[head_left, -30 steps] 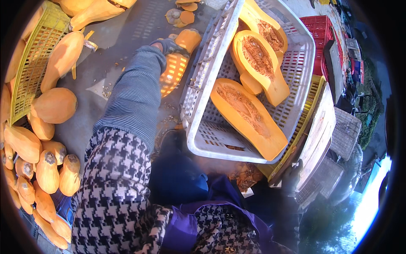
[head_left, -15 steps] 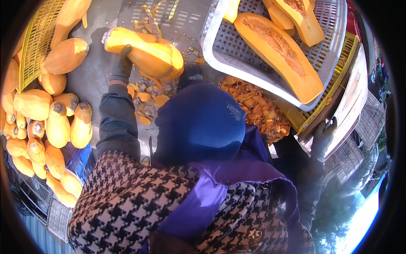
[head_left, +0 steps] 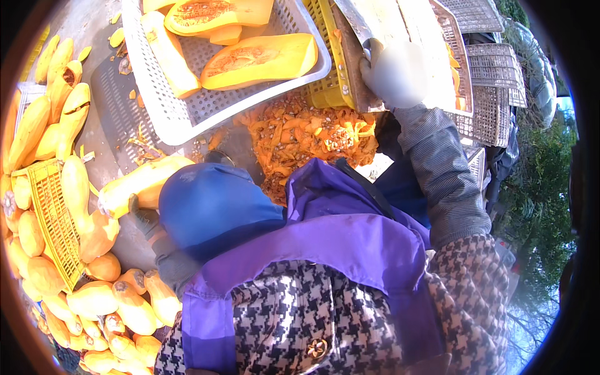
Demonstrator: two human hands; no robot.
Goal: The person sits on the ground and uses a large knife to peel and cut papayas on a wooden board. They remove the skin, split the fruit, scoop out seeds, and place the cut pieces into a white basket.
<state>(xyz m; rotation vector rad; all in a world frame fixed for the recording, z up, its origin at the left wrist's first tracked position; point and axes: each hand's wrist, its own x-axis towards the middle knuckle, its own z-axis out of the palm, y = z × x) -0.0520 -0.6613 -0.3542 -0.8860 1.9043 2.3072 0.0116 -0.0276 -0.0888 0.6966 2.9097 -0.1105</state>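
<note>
Whole squash: the orange squash (head_left: 147, 181) lies slantwise on the person's left, its stem end outward and its other end right by the blue-clad knee (head_left: 209, 206); whether it rests on the ground, I can't tell.
Left hand: the gloved left hand (head_left: 145, 220) is clasped on the squash from the near side, thumb against the skin, the other fingers out of my sight.
White crate: ahead of the knee, the white crate (head_left: 250, 107) holds cut squash halves (head_left: 259, 61), some with the seedy hollow facing up.
Pulp: a stringy orange heap of pulp (head_left: 306, 140) with pale seeds sits between the crate and the purple apron (head_left: 300, 247).
Right hand: over at the pale board (head_left: 431, 37), the right hand (head_left: 395, 75) is at the edge, washed out by glare; I can't tell if it grips anything.
Yellow crates: one yellow crate (head_left: 328, 78) stands beside that board; another yellow crate (head_left: 56, 219) is on the left, among piled squashes (head_left: 94, 300).
</note>
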